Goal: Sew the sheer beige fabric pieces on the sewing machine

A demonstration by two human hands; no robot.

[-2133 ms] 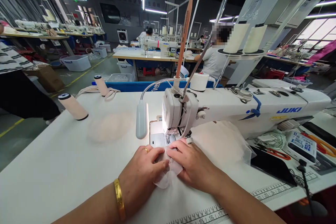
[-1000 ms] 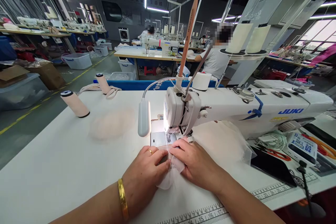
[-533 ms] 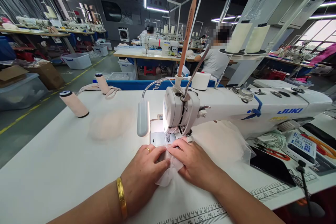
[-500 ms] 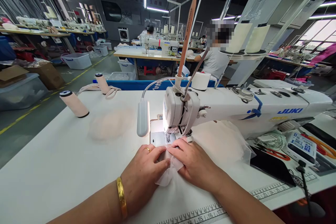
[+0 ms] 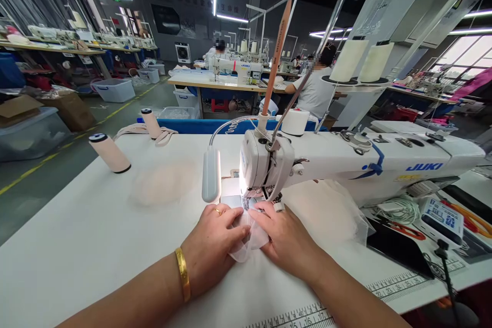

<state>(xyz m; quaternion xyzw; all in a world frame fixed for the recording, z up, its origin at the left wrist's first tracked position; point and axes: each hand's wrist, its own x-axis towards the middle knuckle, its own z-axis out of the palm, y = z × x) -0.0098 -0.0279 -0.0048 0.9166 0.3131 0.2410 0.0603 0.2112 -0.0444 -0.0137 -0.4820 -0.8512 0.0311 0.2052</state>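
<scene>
A small piece of sheer white fabric (image 5: 246,247) lies at the needle area of the white sewing machine (image 5: 326,156). My left hand (image 5: 215,236), with a gold ring and bracelet, grips the fabric's left side between thumb and fingers. On the other side, my right hand (image 5: 286,238) grips it with the thumb and index finger close to the presser foot (image 5: 246,204). Both hands rest low at the metal needle plate, and their fingertips partly cover the fabric's far edge. A lit lamp (image 5: 211,174) on a bent neck hangs just left of the machine head.
Pale sheer fabric piles lie left (image 5: 165,184) and right (image 5: 326,210) on the table. Two pinkish thread cones (image 5: 110,154) stand at the far left. A black phone (image 5: 400,248), cables and a boxed device (image 5: 442,218) lie right. A person (image 5: 315,87) sits beyond.
Both hands have moved slightly forward toward the presser foot, carrying the fabric with them. Less of the metal plate shows now. The view has shifted a little.
</scene>
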